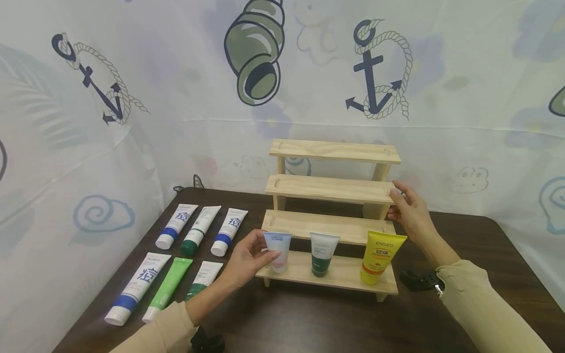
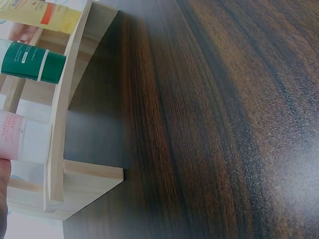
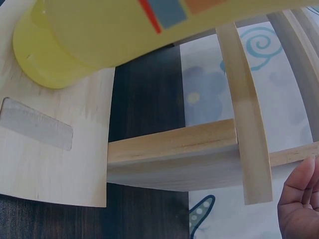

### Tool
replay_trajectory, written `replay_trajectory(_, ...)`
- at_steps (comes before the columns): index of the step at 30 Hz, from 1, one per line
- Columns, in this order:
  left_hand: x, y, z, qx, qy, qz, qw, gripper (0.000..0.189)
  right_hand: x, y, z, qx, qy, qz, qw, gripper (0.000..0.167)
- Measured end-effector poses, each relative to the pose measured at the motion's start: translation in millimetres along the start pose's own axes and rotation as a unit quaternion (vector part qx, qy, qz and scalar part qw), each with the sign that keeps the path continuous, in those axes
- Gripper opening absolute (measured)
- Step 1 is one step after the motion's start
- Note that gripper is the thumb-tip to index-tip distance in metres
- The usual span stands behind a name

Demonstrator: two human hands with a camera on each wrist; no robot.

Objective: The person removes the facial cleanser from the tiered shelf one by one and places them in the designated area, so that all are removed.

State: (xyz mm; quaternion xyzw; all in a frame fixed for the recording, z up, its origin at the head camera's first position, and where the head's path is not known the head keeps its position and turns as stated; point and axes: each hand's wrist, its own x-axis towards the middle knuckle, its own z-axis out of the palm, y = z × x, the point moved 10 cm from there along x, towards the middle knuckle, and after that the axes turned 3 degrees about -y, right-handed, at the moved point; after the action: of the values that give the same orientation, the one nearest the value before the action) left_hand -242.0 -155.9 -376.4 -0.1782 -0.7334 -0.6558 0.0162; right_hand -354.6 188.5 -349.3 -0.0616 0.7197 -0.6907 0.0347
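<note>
My left hand (image 1: 248, 259) pinches a small white, pink and pale-blue squeeze tube (image 1: 278, 242) at the left of the lowest step. The tube stands cap down, and its white cap (image 2: 36, 141) is at the board in the left wrist view. Beside it, a white and green tube (image 1: 324, 251) and a yellow tube (image 1: 380, 255) stand on their caps on the same board. With thumb and fingers, my right hand (image 1: 414, 215) grips the right end of the wooden tiered stand (image 1: 328, 187), at its second step from the top.
Left of the stand, several tubes lie on the dark wood table (image 1: 304, 318): white and blue ones (image 1: 140, 282), white and green ones (image 1: 204, 225) and a bright green one (image 1: 169, 284). A patterned cloth (image 1: 318, 98) hangs behind the table.
</note>
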Motion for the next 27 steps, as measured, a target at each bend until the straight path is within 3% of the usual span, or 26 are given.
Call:
replay_trajectory(12, 0.8, 1.5, 0.2, 0.001, 0.001, 0.017, 0.9999, 0.03, -0.9, -2.5, 1.9, 0.018, -0.006, -0.013, 0.9997, 0.068)
replay_trajectory(27, 1.8, 1.5, -0.9, 0.014, 0.008, 0.006, 0.9999, 0.03, 0.4, -1.0, -0.1, 0.016, -0.002, -0.007, 0.9998, 0.069)
